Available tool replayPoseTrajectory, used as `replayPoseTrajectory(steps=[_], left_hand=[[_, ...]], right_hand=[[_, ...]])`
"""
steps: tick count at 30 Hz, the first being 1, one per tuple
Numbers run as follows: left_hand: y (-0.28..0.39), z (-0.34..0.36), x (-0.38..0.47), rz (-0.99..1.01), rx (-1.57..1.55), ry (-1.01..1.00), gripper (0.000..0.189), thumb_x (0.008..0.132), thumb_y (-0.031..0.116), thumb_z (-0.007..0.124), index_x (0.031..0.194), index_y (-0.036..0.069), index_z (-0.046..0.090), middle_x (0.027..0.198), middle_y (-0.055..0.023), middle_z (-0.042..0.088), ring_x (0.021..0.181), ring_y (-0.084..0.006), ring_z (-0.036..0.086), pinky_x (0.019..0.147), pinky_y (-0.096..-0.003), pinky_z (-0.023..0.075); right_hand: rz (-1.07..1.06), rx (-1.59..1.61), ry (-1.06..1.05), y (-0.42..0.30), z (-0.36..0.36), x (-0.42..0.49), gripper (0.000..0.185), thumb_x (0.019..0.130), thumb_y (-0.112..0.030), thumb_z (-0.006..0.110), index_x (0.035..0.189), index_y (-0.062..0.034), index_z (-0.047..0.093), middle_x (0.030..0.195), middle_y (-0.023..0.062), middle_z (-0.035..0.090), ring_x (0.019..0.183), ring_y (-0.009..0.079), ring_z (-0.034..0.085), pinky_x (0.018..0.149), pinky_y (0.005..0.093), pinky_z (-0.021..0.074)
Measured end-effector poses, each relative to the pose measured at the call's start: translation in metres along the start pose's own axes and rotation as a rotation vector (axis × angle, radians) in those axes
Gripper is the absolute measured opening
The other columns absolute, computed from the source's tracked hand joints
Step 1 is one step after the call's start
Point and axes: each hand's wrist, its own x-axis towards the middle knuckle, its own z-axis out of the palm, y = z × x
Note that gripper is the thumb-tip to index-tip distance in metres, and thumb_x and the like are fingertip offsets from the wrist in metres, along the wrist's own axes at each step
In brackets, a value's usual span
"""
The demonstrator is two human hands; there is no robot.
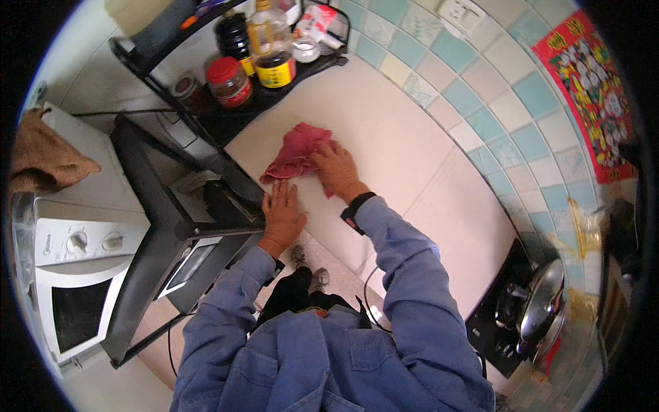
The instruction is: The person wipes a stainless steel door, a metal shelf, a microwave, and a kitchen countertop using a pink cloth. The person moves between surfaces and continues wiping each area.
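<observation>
A crumpled pink cloth (294,150) lies on the pale countertop (396,123), near the black rack. My right hand (337,169) is on the cloth's right side, its fingers bent over the fabric and pressing it against the surface. My left hand (283,216) rests palm down at the front edge of the counter with its fingers a little apart. Its fingertips reach close to the cloth's lower fold; whether they touch it I cannot tell. Nothing shows in the left hand.
A black rack (149,82) holds sauce bottles (273,56) and a red-lidded jar (229,82). Left of me stand a black metal shelf frame (170,221) and a white microwave (82,288). At right, a lidded pan (540,298) sits on a black cooktop (479,319) beside the tiled wall (463,92).
</observation>
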Motion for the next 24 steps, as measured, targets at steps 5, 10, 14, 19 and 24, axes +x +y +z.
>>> replayPoseTrajectory(steps=[5,10,14,19,24], left_hand=[[0.004,0.014,0.023,0.084,-0.009,0.104,0.083,0.087,0.035,0.069,0.154,0.001,0.033,0.163,-0.0232,0.023,0.152,-0.0393,0.017,0.119,-0.0596,0.0134],[0.019,0.028,0.046,0.015,0.065,0.063,0.083,0.091,0.039,0.065,0.156,0.002,0.029,0.164,-0.0219,0.023,0.153,-0.0387,0.015,0.119,-0.0597,0.0131],[0.032,0.032,0.048,-0.045,0.134,0.078,0.083,0.092,0.042,0.064,0.155,0.001,0.029,0.163,-0.0223,0.024,0.153,-0.0387,0.016,0.119,-0.0602,0.0134],[0.034,0.03,0.05,-0.027,0.189,0.082,0.085,0.091,0.047,0.064,0.155,0.002,0.029,0.161,-0.0219,0.027,0.151,-0.0385,0.018,0.119,-0.0607,0.0142],[0.03,0.035,0.05,0.03,0.229,0.109,0.083,0.093,0.047,0.06,0.156,0.002,0.029,0.162,-0.0213,0.027,0.152,-0.0379,0.019,0.118,-0.06,0.0162]], right_hand=[[0.273,-0.016,0.106,0.1,-0.045,-0.093,0.046,0.073,-0.007,0.068,0.118,-0.0185,0.066,0.138,0.0081,0.056,0.125,0.0372,0.052,0.101,0.047,0.049],[0.569,-0.111,0.228,0.177,-0.074,-0.191,0.041,0.076,-0.008,0.066,0.114,-0.0219,0.069,0.136,0.0046,0.059,0.121,0.0367,0.056,0.097,0.0481,0.0518],[0.944,-0.124,0.235,0.201,-0.092,-0.229,0.047,0.078,-0.015,0.066,0.125,-0.0194,0.066,0.14,0.0159,0.057,0.126,0.0392,0.054,0.106,0.0472,0.0467],[0.755,-0.109,0.314,0.171,-0.075,-0.189,0.077,0.072,-0.029,0.078,0.144,-0.0264,0.052,0.152,0.0157,0.042,0.134,0.0456,0.042,0.105,0.0569,0.0423],[0.738,-0.306,0.132,0.172,-0.066,-0.184,0.054,0.082,-0.041,0.071,0.135,-0.0336,0.061,0.155,0.0066,0.041,0.139,0.0517,0.033,0.106,0.0639,0.0366]])
